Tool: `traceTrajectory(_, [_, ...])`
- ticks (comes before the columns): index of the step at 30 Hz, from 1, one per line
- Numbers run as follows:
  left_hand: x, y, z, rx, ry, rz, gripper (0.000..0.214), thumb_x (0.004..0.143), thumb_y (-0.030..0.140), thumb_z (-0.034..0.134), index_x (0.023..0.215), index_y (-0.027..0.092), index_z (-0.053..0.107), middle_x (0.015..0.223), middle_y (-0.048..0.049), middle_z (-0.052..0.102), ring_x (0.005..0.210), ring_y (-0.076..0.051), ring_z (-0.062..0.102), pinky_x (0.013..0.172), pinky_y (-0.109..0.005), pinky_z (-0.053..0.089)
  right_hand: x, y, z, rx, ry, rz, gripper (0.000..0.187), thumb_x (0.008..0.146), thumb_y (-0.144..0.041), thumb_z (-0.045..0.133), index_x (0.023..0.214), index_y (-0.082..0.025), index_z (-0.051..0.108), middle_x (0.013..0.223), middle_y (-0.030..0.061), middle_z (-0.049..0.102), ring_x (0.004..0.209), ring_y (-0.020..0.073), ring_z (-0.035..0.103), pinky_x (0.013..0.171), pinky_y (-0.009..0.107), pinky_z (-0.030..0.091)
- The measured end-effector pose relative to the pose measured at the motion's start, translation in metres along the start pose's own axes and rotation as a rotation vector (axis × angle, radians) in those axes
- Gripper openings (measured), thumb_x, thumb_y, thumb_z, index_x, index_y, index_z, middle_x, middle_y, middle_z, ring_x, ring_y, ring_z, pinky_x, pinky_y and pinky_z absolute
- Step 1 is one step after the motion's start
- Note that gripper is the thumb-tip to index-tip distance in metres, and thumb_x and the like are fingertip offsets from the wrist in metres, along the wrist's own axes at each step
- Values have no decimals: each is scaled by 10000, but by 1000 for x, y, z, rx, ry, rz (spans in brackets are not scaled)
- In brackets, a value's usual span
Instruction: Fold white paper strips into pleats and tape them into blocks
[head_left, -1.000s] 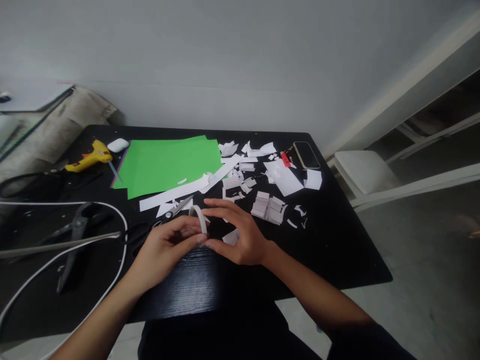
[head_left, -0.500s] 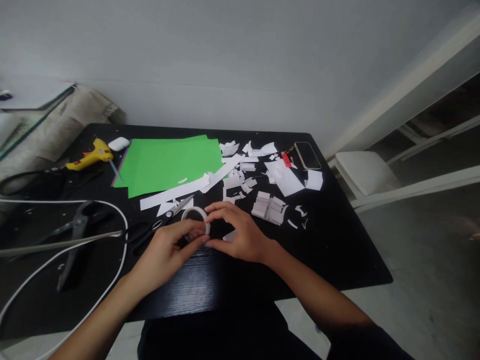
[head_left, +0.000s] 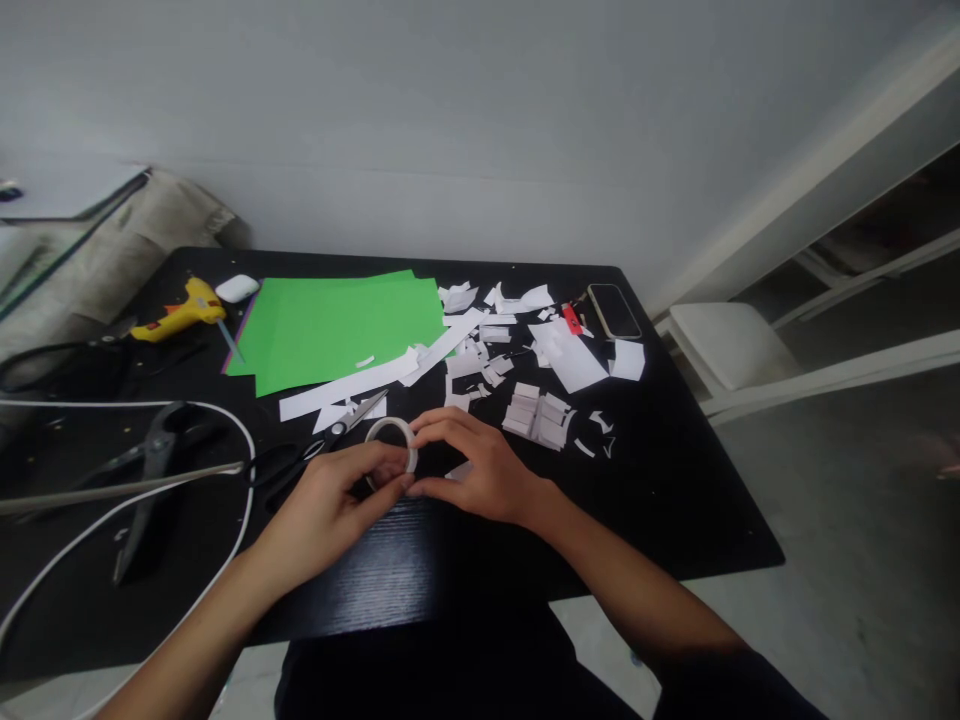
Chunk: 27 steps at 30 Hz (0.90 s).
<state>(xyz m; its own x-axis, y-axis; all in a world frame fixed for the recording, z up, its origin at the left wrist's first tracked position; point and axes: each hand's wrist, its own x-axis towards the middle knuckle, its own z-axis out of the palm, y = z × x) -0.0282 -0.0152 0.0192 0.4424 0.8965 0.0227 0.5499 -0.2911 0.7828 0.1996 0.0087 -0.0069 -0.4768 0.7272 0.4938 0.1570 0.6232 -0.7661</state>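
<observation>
A white ring that looks like a roll of tape (head_left: 412, 434) stands tilted just above the front middle of the black table. My left hand (head_left: 341, 500) is closed on it, with the fingers inside the ring and the thumb at its lower edge. At the ring's right side, my right hand (head_left: 480, 465) pinches it with curved fingers and thumb; the exact contact is partly hidden. Black-handled scissors (head_left: 339, 430) lie open just behind my left hand. To the right of my right hand is a small folded white paper piece (head_left: 538, 416).
Green sheets (head_left: 345, 325) and long white paper strips (head_left: 349, 387) lie behind my hands. Several paper scraps, a phone (head_left: 614, 311) and a red item (head_left: 572, 319) are at the back right. A yellow glue gun (head_left: 180, 309), white cable (head_left: 253, 460) and large shears (head_left: 156, 455) occupy the left.
The ring has turned slightly between my fingers, and its opening shows a little differently. Both hands stay in nearly the same place; nothing else on the table has moved.
</observation>
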Motion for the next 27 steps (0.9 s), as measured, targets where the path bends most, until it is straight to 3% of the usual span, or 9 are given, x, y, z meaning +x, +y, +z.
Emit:
traceTrajectory(6, [-1, 0, 1, -21, -9, -43, 214, 974, 372, 606, 1030, 192, 707, 910, -21, 752, 796, -162, 704, 703, -250, 547, -1, 1, 1, -6, 4, 24, 268, 860, -329, 828, 1043, -222, 664, 1218, 81, 675, 1178, 216, 672, 1054, 403, 565])
traceTrajectory(12, [0, 3, -1, -15, -2, -26, 228, 976, 374, 595, 1030, 187, 712, 898, -31, 742, 789, -165, 694, 696, -256, 546, -1, 1, 1, -32, -2, -9, 374, 886, -361, 804, 1193, -226, 638, 1188, 88, 688, 1166, 220, 674, 1054, 398, 568])
traceTrajectory(27, [-2, 6, 0, -73, -63, -68, 240, 979, 384, 588, 1027, 192, 724, 874, -24, 750, 774, -167, 695, 655, -244, 522, -3, 5, 2, -102, 5, -15, 279, 878, -418, 801, 1028, -212, 688, 1052, 62, 648, 996, 194, 669, 929, 339, 582])
